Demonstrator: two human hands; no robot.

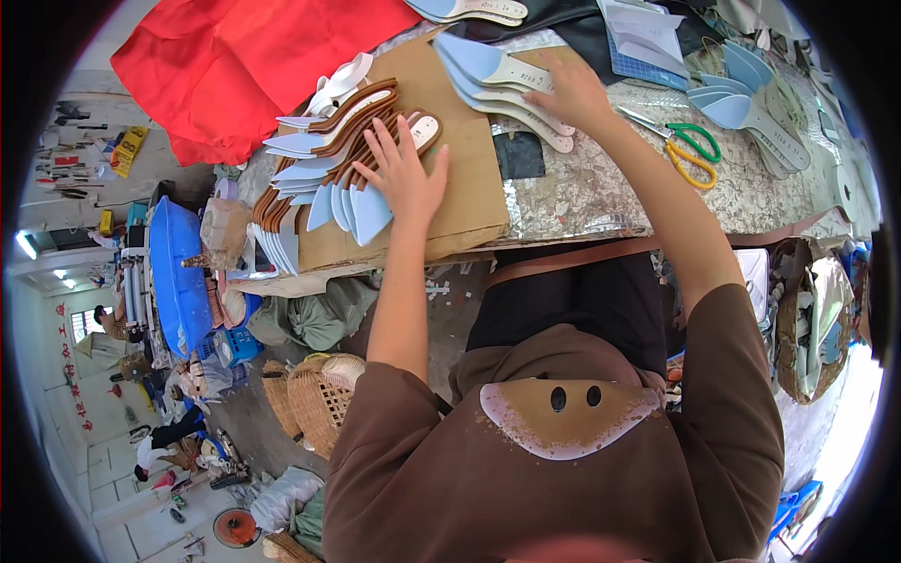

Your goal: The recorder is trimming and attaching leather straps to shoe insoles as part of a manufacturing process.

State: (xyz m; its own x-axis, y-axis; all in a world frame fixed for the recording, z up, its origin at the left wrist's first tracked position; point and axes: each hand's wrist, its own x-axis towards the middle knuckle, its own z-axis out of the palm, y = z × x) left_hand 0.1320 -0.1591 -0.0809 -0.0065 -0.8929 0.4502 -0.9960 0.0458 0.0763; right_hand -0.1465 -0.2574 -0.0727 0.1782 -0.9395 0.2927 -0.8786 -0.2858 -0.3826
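My left hand [405, 176] lies with spread fingers over a fanned pile of brown-edged shoe insoles [324, 141], whose wide ends are light blue. Its fingertips touch the top pieces near their narrow ends. My right hand [577, 94] rests at the right end of a stack of white and light-blue insoles [507, 80], thumb and forefinger apart and laid on it. Part of that stack's end is covered by the hand. Both groups sit on a flat cardboard sheet [469, 188], the right stack reaching past its edge.
Scissors [680, 145] with green and yellow handles lie right of my right forearm. More insoles [755, 113] fan out at the far right. Red material [225, 75] covers the back left. A blue tub [178, 272] and a wicker basket [314, 403] stand beside the worktable [601, 206].
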